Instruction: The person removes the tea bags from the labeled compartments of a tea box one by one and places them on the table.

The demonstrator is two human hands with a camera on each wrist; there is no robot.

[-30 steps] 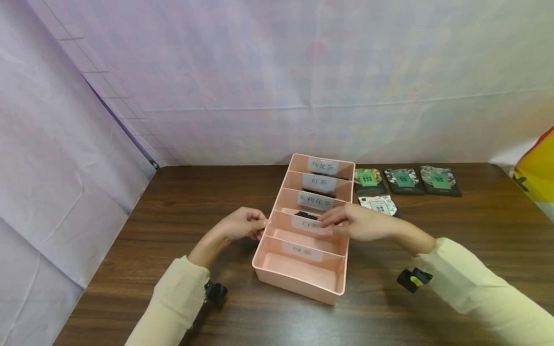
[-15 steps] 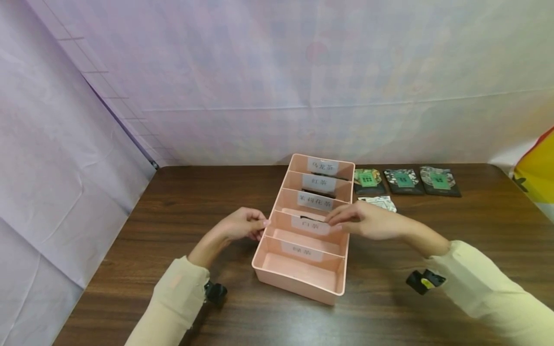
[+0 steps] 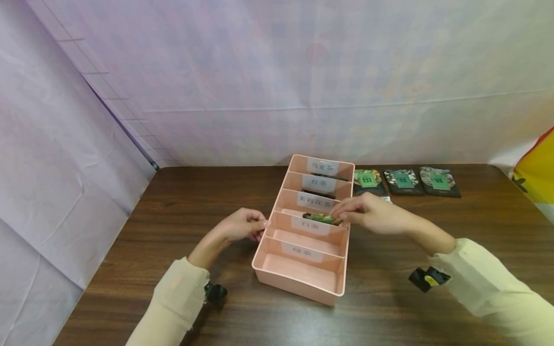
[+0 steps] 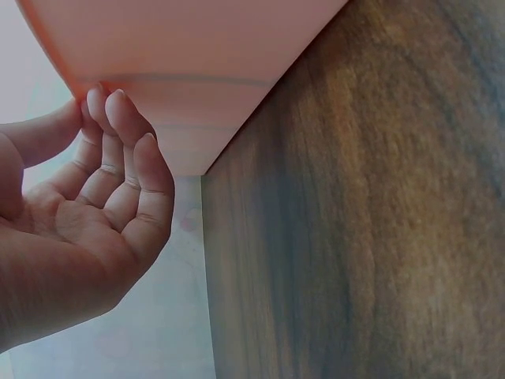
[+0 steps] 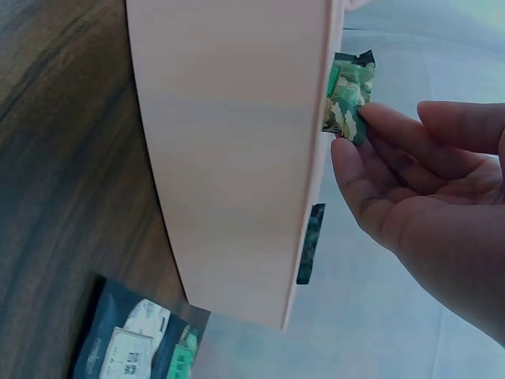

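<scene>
A pink divided box (image 3: 294,285) sits on the table, with paper labels on its compartment walls. My left hand (image 3: 239,224) grips its left rim between thumb and fingers; in the left wrist view the fingertips of that hand (image 4: 102,205) meet the edge. My right hand (image 3: 383,214) pinches a green patterned tea packet (image 3: 321,219) by its right end. This packet leans at the divider between the third and fourth compartments from the back. From the right wrist, the tea packet (image 5: 347,87) pokes above the rim, with fingertips at its corner.
Dark packet edges (image 3: 318,194) show in the two rear compartments. Three tea packets (image 3: 404,181) lie in a row right of the box. A white packet (image 3: 386,199) is mostly hidden behind my right hand. A pale curtain (image 3: 242,125) hangs behind the table.
My right hand has shifted slightly right and away from me. The packet at its fingers has turned from a dark edge to show its green patterned face. My left hand stays put.
</scene>
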